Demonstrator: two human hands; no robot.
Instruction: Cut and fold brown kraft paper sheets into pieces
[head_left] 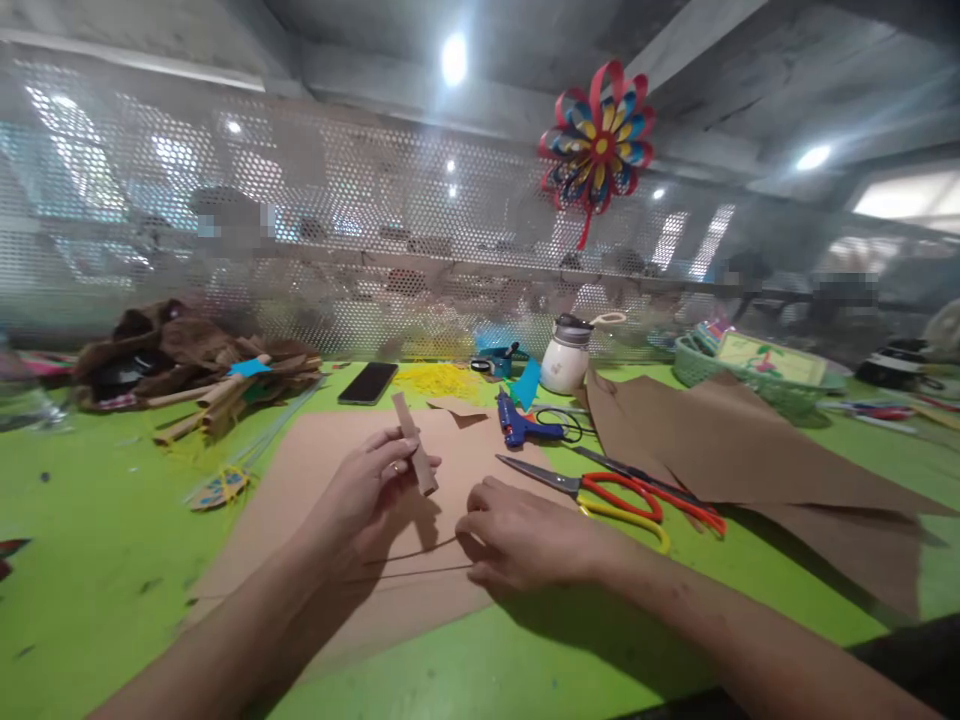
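The left hand point(384, 470) is pinching a narrow, straight-sided, light-brown paper strip point(419, 462), which is tilting above a broad tan paper sheet point(300, 470) toward the near edge of the lime-green table point(90, 490); the right hand point(517, 530) is holding curled fingers over that sheet, whether gripping anything I cannot tell.

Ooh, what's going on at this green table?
Someone's working with brown paper. Their left hand holds a narrow brown strip up over a big brown sheet. Their right hand is low over the same sheet, fingers curled; I can't tell if it's holding anything. The scissors and blue glue gun lie nearby, with neither hand on them.
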